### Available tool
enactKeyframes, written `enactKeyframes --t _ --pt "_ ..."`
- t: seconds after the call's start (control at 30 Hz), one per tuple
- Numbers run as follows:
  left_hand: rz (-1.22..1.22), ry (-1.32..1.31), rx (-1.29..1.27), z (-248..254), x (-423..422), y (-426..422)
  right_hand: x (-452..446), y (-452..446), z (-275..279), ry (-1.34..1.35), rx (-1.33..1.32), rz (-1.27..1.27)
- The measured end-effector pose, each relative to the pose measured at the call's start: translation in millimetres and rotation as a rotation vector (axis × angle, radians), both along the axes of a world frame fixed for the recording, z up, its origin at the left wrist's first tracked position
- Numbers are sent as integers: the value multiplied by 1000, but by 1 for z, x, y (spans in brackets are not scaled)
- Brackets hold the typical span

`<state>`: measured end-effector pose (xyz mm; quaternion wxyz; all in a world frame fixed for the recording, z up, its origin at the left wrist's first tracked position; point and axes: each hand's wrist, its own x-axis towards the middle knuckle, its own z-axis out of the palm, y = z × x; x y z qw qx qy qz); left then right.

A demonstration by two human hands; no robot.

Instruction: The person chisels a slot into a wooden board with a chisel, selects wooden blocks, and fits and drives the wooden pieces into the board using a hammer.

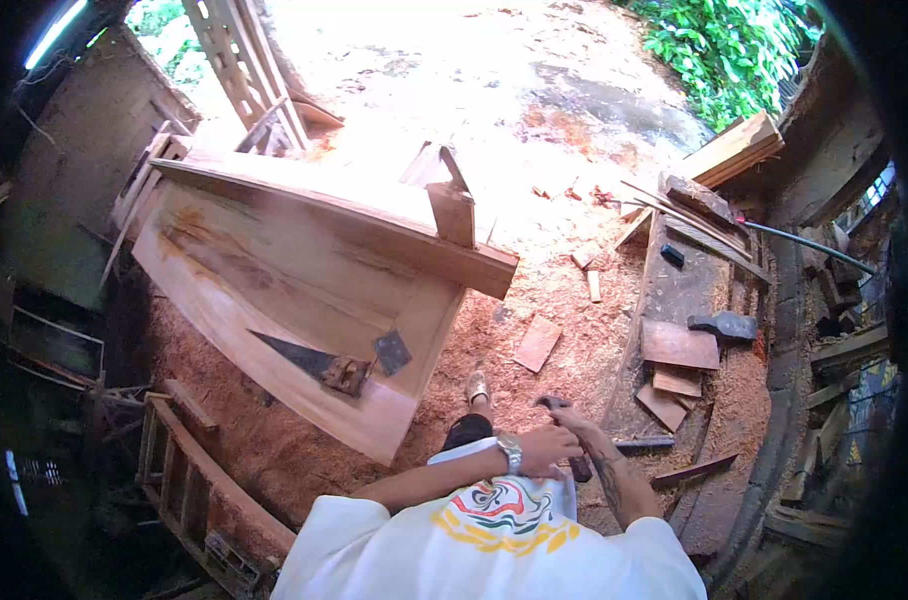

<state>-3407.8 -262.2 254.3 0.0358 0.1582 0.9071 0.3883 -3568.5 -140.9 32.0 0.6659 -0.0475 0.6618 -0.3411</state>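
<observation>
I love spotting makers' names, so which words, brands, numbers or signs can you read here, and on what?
There is no readable text.
Wristwatch: dial too small to read.
White shirt: a colourful printed design, with no legible words.
Tool in the right hand: any marking is too small to read.
Handsaw: no lettering can be made out.

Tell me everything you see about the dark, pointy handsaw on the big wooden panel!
The dark, triangular handsaw has a flat, metal-looking blade narrowing to a point at picture left. Its chunky brown handle looks wooden. It lies on the pale brown wooden panel, beside a dark, flat, square piece. Nobody is touching it. Any teeth are too small to see.
</observation>
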Motion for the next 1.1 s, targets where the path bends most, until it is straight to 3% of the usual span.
enactKeyframes --t 0.07,0.1,0.13,0.2,0.23,0.27,0.3,0.4,0.5,0.67,0.9,0.93,1.03,1.07,1.1 --pt "170 56 209 -30 7 -30 -20 37 -5 6 96 -131" --pt "195 -263 149 -22 1 -60 -27 54 -5 7 136 -187" --pt "336 -151 264 -24 9 -85 -29 65 -1 9 175 -236" --pt "431 -60 132 -114 21 -127 -29 82 1 12 240 -303" --pt "471 -257 308 -64 28 -160 -28 88 -3 17 271 -314" --pt "569 -264 362 -48 33 -182 -26 83 -1 33 299 -318" --pt "628 -280 148 -24 32 -210 -26 76 -3 69 319 -308" --pt "858 -204 180 -59 60 -265 -16 70 -15 270 375 -214" --pt "1022 -142 336 -32 66 -300 -9 61 -15 416 402 -123" --pt "1270 162 444 -37 41 -315 -34 71 -28 444 405 -10" --pt "1493 239 529 -40 -25 -324 -146 53 -118 473 259 152" --pt "1522 253 569 -43 -32 -324 -152 7 -67 367 363 168" --pt "1614 258 512 -53 -47 -317 -205 -30 -74 669 337 579" --pt "1657 262 530 -52 -52 -315 -218 -49 -63 439 394 443" --pt "1699 268 548 -50 -57 -312 -240 -56 -78 611 390 667"
